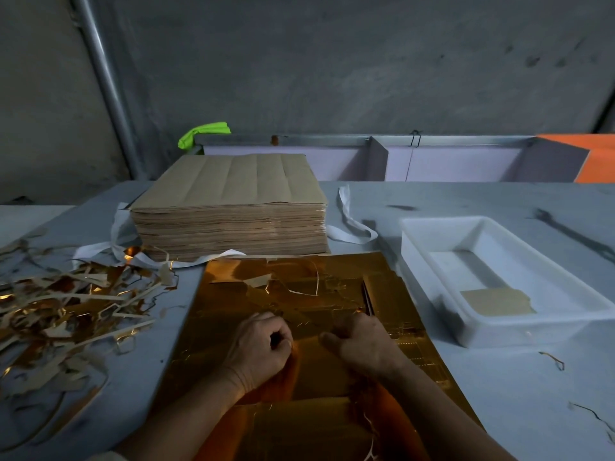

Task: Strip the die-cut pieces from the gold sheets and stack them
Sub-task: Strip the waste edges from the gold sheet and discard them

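Both the left hand [263, 349] and right hand [364, 342] grip the gold sheet [229, 314].

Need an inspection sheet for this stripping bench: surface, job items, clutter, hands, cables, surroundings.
Surface: grey table, scuffed with dark marks.
Job's things: gold sheets at the front; tall brown stack behind them; white tray at right, holding one beige piece.
Clutter: scrap pile at left; white strips round the stack; stray slivers at right.
Grippers: left hand pinches the gold sheets; right hand curled on them, grip hidden.
Cables: thin cord hangs from the back rail.
Surroundings: grey wall, metal pipe, green cloth, orange panel.
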Motion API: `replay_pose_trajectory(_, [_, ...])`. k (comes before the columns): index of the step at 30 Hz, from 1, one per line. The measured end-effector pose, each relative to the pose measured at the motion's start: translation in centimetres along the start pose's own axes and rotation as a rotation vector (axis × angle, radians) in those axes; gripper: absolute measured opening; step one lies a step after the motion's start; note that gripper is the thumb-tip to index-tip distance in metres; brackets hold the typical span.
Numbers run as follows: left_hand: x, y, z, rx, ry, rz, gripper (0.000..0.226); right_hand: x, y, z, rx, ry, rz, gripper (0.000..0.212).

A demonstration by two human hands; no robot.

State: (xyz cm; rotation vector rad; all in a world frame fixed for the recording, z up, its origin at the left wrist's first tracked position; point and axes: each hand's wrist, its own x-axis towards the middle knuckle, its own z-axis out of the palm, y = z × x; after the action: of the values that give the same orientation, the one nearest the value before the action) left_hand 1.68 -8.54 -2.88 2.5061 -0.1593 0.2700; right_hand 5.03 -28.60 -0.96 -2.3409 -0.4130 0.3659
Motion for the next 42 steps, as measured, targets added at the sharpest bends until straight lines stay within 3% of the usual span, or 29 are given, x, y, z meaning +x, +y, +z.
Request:
replay_pose_trajectory(4, [0.7, 0.0, -1.0, -0.03, 0.009, -0.014, 0.019, 0.0, -0.6, -0.2, 0.128, 0.048, 0.011, 0.016])
replay_pose_trajectory(11, [2.1, -1.8, -3.0, -0.195, 0.231, -0.219, 0.016, 0.2, -1.1, -0.6, 0.4, 0.156, -0.003, 0.018])
replay_pose_trajectory(15, [2.1, -2.4, -3.7, -0.141, 0.324, -0.27, 0.017, 0.4, -1.4, -0.3, 0.484, 0.211, 0.012, 0.022])
replay_pose_trajectory(24, [1.1, -1.8, -2.8, 0.383, 0.362, -0.073, 0.036, 1.3, -0.9, 0.2, 0.595, 0.279, 0.118, 0.022])
replay_pose_trajectory(29, [0.7, -1.6, -1.8, 0.472, 0.443, 0.112, 0.036, 1.7, -0.8, -0.1, 0.539, 0.342, 0.152, 0.024])
replay_pose_trajectory(34, [-0.3, -1.0, 0.3, 0.481, 0.396, 0.274, 0.04, 2.1, -0.5, 0.0, 0.509, 0.359, 0.169, 0.024])
replay_pose_trajectory(42, [0.0, -1.2, 0.9, 0.479, 0.249, 0.18, 0.047, 2.8, 0.1, 0.2, 0.465, 0.322, 0.195, 0.02])
